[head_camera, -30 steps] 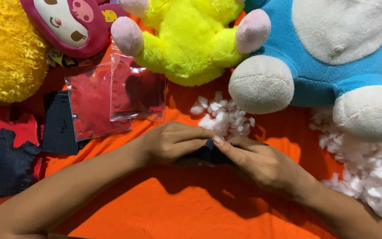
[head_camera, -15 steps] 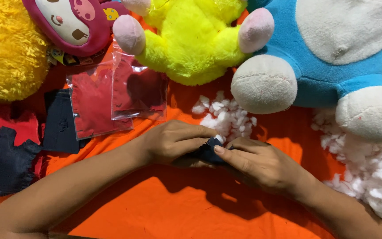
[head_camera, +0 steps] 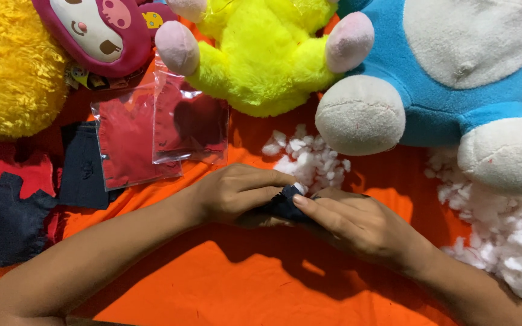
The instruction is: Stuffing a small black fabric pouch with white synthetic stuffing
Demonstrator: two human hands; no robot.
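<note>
Two hands mid-frame on orange surface: left hand and right hand both pinching small dark fabric piece, fingers closed on it. Likely stuffing step, white fibrefill just above. Next move probably needs opening held wide, small tuft only.

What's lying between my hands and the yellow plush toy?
In the head view, a small pile of white stuffing on the orange cloth separates the hands from the yellow plush toy.
</note>
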